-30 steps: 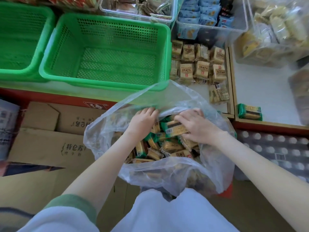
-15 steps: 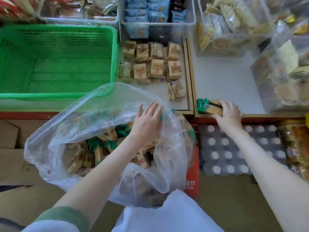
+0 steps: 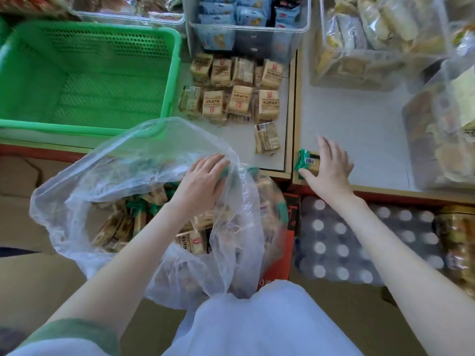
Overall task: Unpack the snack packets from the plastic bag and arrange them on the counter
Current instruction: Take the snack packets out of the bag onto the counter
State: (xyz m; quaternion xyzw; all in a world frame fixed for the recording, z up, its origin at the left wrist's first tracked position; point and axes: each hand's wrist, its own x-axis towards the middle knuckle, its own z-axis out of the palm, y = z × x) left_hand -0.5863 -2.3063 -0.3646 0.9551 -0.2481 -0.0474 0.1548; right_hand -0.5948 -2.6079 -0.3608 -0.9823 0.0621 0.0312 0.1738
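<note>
— Where do we have our hands?

— Our left hand (image 3: 203, 181) is in the mouth of the plastic bag (image 3: 144, 160). Its fingers lie close together and nearly straight over a bit of green wrapper. We cannot tell whether they grip it.

— And the other one?

— Our right hand (image 3: 327, 165) is spread wide over the green packet (image 3: 307, 161) and pinches nothing. The thumb touches the packet's near edge and the palm covers its right end.

— Where does that packet lie?

— Flat on the counter (image 3: 359, 124), in the near left corner of the right-hand section, just beside the wooden divider (image 3: 295, 111).

— What do we see in the bag?

— Loose packets (image 3: 120, 224), brown with green ends, heaped below our left forearm. The film stands up around them, open at the top.

— And on the left section?

— Brown packets (image 3: 239, 98) stand in two rows, touching one another, with a single packet (image 3: 266, 138) lying apart nearer us. The green basket (image 3: 90, 73) sits left of them and a clear bin (image 3: 246, 24) of blue wrappers behind them.

— Below the counter?

— A wrapped pack of bottles (image 3: 334, 240), under our right forearm.
</note>
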